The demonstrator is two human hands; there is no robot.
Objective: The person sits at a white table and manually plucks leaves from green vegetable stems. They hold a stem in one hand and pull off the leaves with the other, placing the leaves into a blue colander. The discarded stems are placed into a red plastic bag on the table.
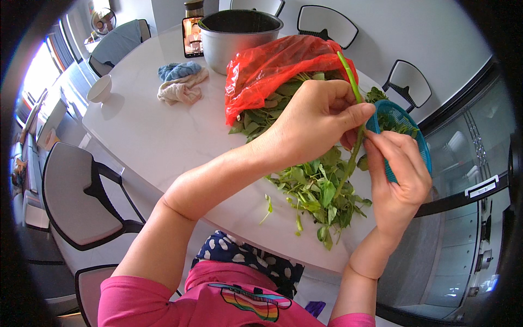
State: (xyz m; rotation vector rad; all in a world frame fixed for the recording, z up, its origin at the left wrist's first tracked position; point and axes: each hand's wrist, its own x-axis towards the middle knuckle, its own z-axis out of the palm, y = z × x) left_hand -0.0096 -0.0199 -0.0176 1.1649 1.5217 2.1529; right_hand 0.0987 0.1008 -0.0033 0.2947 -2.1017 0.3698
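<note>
My left hand [314,118] pinches a long green stem [350,75] between thumb and fingers; the stem runs from above the hand down over a pile of leaves. Just below and to the right, the thumb and forefinger of my right hand [398,171] meet at the same stem. Loose leafy greens [327,192] lie on the white table beneath both hands. Behind my left hand, a red plastic bag [261,73] lies open with more leafy stems coming out. A blue plastic basket [425,151] with greens in it stands behind my right hand, which partly hides it.
A large metal pot [224,45] stands at the back of the table [143,143], beside an upright phone [192,36]. Crumpled blue and beige cloths [182,83] and a white bowl [100,90] lie to the left. Chairs [77,192] surround the table.
</note>
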